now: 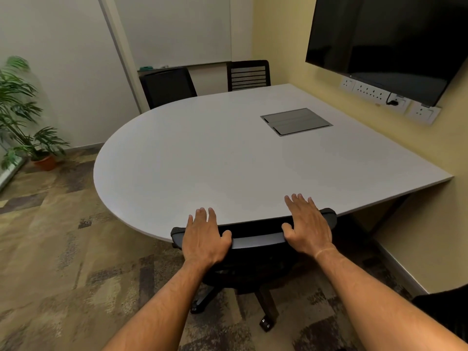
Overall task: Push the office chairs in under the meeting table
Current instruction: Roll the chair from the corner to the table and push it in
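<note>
Both hands are on the near chair [255,240], right at the top rail of its backrest. The left hand [204,238] lies over the rail's left end, fingers straight and pointing out over the table [202,158], thumb hooked along the rail's near side. The right hand [307,225] covers the right end the same way, fingers spread flat and reaching onto the tabletop edge, thumb down against the rail. Neither hand closes round it, palms are simply laid on. The chair sits tight to the table's curved near edge, backrest top touching or just beside the rim (hard to tell which), seat hidden below, its dark base and castors [266,323] out on the patterned carpet [50,249]. Across the table, two more chairs: a dark one [168,87] at far left and a slatted one [248,75] to its right, both close behind the far edge. A grey cable hatch [296,121] is set into the tabletop. A black screen [390,41] hangs on the right wall over a row of sockets [372,93], and a potted plant [27,117] stands far left.
</note>
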